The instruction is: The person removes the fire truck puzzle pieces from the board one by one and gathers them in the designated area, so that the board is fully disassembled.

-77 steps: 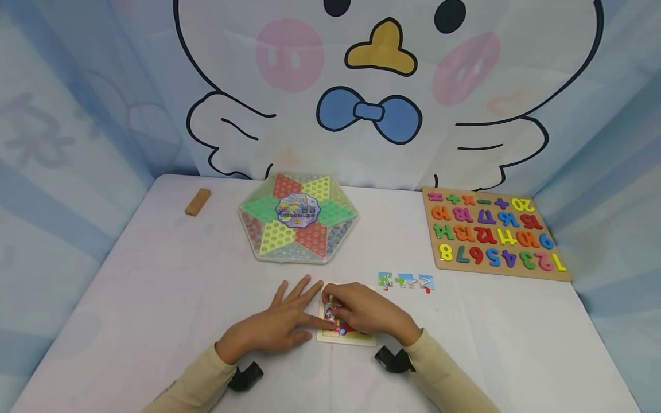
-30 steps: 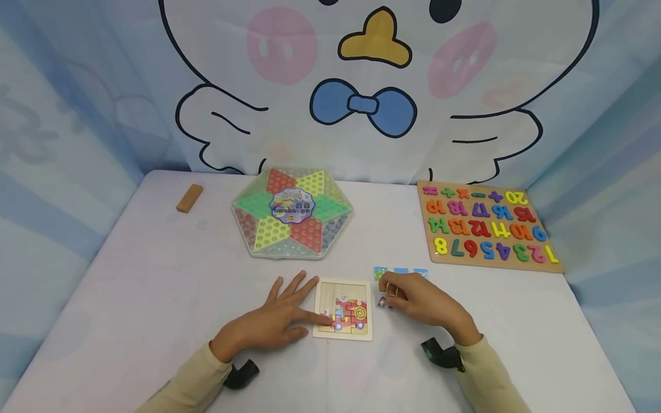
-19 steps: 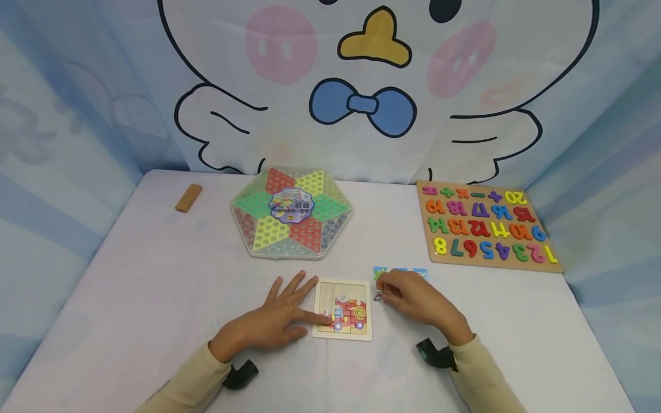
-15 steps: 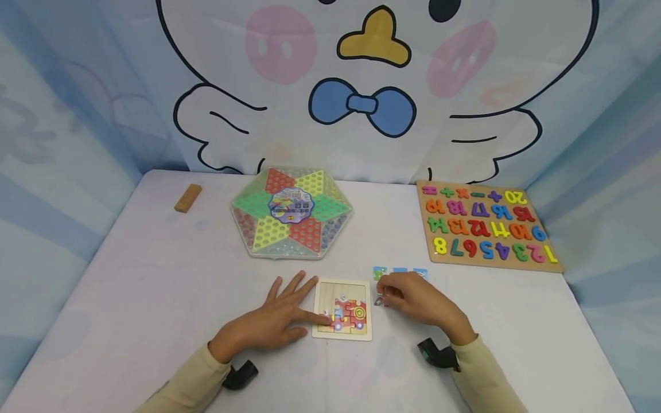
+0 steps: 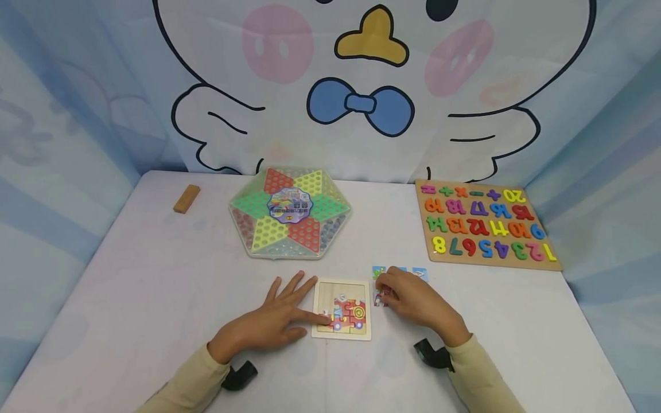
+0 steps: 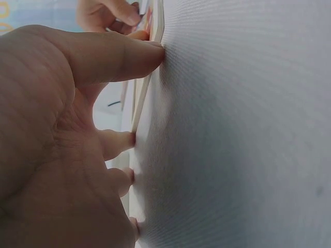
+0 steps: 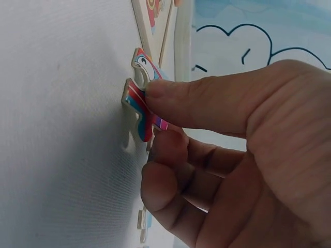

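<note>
My left hand (image 5: pixel 263 327) lies spread on the table, its index fingertip on the picture pieces at the lower left of a small wooden jigsaw puzzle tray (image 5: pixel 326 291). Joined pieces in the tray form part of a red vehicle picture; its upper and left parts show bare wood. Just right of the tray, my right hand (image 5: pixel 420 301) pinches a jigsaw piece (image 7: pixel 139 111) between thumb and fingers. This piece has red, blue and white colouring and is tilted in the right wrist view. Behind that hand lies a row of loose jigsaw pieces (image 5: pixel 378 272), partly covered.
A hexagonal Chinese checkers set (image 5: pixel 304 232) with a clear cover stands behind the tray. To the back right lies a wooden number board (image 5: pixel 488 226) with coloured numerals. A small wooden block (image 5: pixel 186 198) is at the back left. A patterned curtain (image 5: pixel 372 155) borders the table's far edge.
My right hand has gone from over the tray to its right side, where it holds the jigsaw piece and turns it slightly in the fingers. My left hand stays by the tray.
</note>
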### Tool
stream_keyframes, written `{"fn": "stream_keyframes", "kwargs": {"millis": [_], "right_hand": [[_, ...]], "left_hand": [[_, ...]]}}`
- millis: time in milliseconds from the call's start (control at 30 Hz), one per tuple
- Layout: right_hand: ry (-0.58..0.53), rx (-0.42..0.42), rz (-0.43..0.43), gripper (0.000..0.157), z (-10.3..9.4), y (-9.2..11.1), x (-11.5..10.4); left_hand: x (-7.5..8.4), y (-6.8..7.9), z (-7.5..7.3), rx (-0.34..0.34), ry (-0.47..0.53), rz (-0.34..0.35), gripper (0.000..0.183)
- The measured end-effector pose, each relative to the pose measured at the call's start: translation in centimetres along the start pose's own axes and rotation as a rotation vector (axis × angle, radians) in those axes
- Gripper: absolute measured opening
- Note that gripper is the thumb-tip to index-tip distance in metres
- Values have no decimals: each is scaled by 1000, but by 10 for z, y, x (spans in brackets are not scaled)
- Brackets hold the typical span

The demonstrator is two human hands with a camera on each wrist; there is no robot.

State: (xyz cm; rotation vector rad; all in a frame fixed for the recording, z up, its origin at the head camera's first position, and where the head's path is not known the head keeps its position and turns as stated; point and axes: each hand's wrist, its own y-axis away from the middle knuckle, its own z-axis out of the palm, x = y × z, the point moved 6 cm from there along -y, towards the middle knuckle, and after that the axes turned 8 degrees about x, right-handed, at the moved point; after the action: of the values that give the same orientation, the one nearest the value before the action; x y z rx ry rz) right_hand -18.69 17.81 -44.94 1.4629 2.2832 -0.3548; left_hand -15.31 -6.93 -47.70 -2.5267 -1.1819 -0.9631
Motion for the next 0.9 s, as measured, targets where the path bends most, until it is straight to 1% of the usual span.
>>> {"fn": "stream_keyframes", "kwargs": {"millis": [400, 667, 900], "right_hand": [[55, 38, 9, 15, 2, -2, 0], [84, 37, 34, 17, 5, -3, 2], [94, 44, 34, 17, 4, -2, 1]], "left_hand": [[1, 0, 0, 1, 8, 3, 46], [0, -1, 1, -1, 8, 0, 47], [0, -1, 1, -6, 12, -6, 47]]}}
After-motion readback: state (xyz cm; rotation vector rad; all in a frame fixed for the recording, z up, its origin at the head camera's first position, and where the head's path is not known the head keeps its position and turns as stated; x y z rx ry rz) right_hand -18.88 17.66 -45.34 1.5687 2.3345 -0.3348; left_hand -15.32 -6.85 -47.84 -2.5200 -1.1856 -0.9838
